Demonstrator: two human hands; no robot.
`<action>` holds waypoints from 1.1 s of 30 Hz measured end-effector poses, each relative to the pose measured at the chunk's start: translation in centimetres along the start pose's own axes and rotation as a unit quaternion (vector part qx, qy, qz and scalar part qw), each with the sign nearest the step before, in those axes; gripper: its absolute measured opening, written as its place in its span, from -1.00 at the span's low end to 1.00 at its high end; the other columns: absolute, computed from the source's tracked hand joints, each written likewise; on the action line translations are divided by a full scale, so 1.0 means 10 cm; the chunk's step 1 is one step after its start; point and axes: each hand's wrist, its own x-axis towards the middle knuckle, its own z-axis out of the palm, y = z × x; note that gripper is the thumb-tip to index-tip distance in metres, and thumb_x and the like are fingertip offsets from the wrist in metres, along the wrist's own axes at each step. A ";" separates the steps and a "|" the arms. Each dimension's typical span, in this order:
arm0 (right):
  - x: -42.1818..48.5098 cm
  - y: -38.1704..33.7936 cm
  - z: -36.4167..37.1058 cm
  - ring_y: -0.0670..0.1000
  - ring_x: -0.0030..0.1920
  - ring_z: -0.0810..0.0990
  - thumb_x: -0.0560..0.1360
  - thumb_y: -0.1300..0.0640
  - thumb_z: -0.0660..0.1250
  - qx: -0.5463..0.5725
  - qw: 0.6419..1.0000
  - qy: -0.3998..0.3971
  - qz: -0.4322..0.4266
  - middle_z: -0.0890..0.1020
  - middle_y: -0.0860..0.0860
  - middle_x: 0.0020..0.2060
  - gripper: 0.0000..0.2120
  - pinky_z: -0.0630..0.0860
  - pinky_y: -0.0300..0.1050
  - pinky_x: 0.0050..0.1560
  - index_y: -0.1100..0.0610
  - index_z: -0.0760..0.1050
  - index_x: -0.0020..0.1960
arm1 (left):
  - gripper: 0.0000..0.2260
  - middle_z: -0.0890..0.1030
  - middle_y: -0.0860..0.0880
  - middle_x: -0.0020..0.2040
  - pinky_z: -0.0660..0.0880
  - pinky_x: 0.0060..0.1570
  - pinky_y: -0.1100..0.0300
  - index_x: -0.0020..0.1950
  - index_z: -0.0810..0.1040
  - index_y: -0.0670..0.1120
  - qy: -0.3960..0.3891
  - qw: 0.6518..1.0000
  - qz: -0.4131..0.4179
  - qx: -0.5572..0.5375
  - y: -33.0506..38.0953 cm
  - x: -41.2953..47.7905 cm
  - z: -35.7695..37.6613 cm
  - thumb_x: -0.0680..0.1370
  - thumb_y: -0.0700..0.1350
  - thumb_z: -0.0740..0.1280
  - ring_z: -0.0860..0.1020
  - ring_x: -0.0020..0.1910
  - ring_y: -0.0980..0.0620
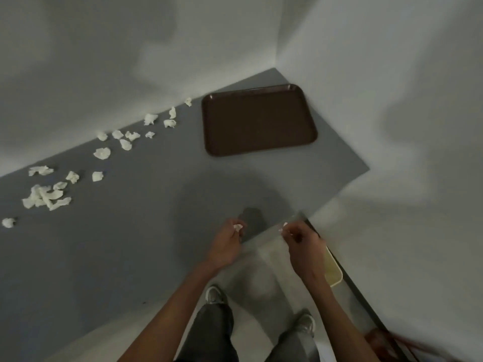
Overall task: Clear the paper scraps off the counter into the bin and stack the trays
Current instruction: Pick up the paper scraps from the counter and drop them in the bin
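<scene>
My left hand (226, 244) is curled round a small white paper scrap (237, 227) at the counter's front edge. My right hand (303, 241) pinches another white scrap (283, 227) just past the edge, above the floor. A cream bin (333, 270) stands on the floor under my right forearm, mostly hidden. Several white paper scraps (47, 195) lie along the back left of the grey counter (130, 244). One brown tray (258, 118) lies flat at the counter's back right corner.
White walls close the counter at the back and right. My legs and shoes (214, 295) stand on the pale floor below the counter edge. A dark strip (366, 304) runs along the floor at right, with a reddish-brown object (379, 338) at the bottom right.
</scene>
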 end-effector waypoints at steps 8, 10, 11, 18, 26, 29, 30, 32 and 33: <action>-0.18 1.52 -0.88 -0.37 -0.15 0.64 0.52 0.08 0.53 0.103 0.985 -0.005 0.139 0.70 -0.27 -0.22 -0.83 0.54 -0.19 -0.04 -0.07 0.63 0.08 | -0.89 0.65 -0.27 -0.02 0.52 -0.28 0.22 0.22 0.31 -0.24 -0.141 0.985 -0.051 -0.086 0.00 -0.44 1.86 0.70 -0.31 0.13 0.66 -0.23 -0.02; -0.19 1.98 -0.98 -0.33 -0.14 0.66 0.50 0.09 0.54 0.103 0.981 -0.006 0.165 0.72 -0.24 -0.18 -0.80 0.60 -0.20 -0.05 -0.06 0.66 0.12 | -0.92 0.66 -0.30 0.00 0.59 -0.20 0.12 0.16 0.31 -0.23 -0.146 0.982 -0.072 -0.101 -0.14 -0.47 2.32 0.69 -0.29 0.18 0.71 -0.16 -0.16; -0.20 2.21 -1.01 -0.30 -0.13 0.68 0.50 0.08 0.54 0.108 0.977 -0.008 0.183 0.73 -0.21 -0.16 -0.79 0.64 -0.16 -0.02 -0.06 0.68 0.12 | -0.94 0.67 -0.30 -0.02 0.61 -0.18 0.07 0.12 0.32 -0.22 -0.143 0.981 -0.085 -0.102 -0.19 -0.47 2.52 0.69 -0.29 0.20 0.71 -0.16 -0.20; -0.01 3.62 -0.74 -0.06 -0.09 0.71 0.55 0.10 0.49 0.086 0.956 -0.026 0.279 0.74 -0.09 -0.12 -0.87 0.52 -0.26 -0.21 -0.06 0.64 0.06 | -0.79 0.66 -0.05 -0.29 0.58 -0.33 0.20 -0.17 0.47 -0.14 -0.078 0.992 -0.100 -0.012 -0.90 -0.06 3.65 0.54 -0.20 0.49 0.65 -0.34 0.13; 0.43 5.11 0.09 -0.07 -0.04 0.68 0.58 0.16 0.44 0.023 0.953 -0.078 0.292 0.72 -0.04 -0.03 -0.91 0.42 -0.48 -0.33 0.08 0.62 0.08 | -0.86 0.65 0.09 -0.31 0.53 -0.29 0.36 -0.20 0.63 -0.02 -0.061 0.990 -0.082 0.098 -2.11 1.02 4.65 0.45 -0.16 0.56 0.61 -0.32 0.23; 0.67 5.50 0.35 -0.06 -0.13 0.60 0.58 0.20 0.42 -0.008 0.957 -0.074 0.280 0.72 0.04 -0.01 -0.92 0.36 -0.58 -0.39 0.12 0.62 0.07 | -0.90 0.69 0.05 -0.20 0.66 -0.11 0.16 -0.15 0.63 0.13 -0.077 0.984 -0.092 0.132 -2.51 1.42 5.04 0.41 0.01 0.52 0.67 -0.11 0.01; 0.74 5.62 0.44 -0.06 -0.14 0.58 0.58 0.19 0.41 -0.023 0.957 -0.077 0.278 0.72 0.05 0.01 -0.91 0.34 -0.60 -0.41 0.11 0.61 0.08 | -0.90 0.69 0.03 -0.16 0.68 -0.08 0.12 -0.15 0.62 0.18 -0.078 0.982 -0.089 0.145 -2.67 1.56 5.17 0.40 0.05 0.50 0.67 -0.09 -0.01; 0.86 5.86 0.62 -0.05 -0.14 0.55 0.59 0.17 0.39 -0.052 0.954 -0.095 0.280 0.71 0.05 0.05 -0.90 0.30 -0.60 -0.45 0.09 0.60 0.10 | -0.93 0.67 0.00 -0.09 0.64 -0.07 0.23 -0.16 0.60 0.19 -0.077 0.979 -0.087 0.170 -2.87 1.78 5.40 0.42 0.06 0.47 0.66 -0.10 0.03; 0.91 5.98 0.71 -0.04 -0.13 0.54 0.60 0.18 0.37 -0.060 0.952 -0.105 0.281 0.69 0.05 0.07 -0.89 0.29 -0.58 -0.49 0.08 0.60 0.12 | -0.94 0.66 -0.02 -0.03 0.58 -0.08 0.35 -0.12 0.61 0.18 -0.080 0.977 -0.091 0.177 -2.92 1.86 5.49 0.45 0.05 0.46 0.64 -0.10 0.06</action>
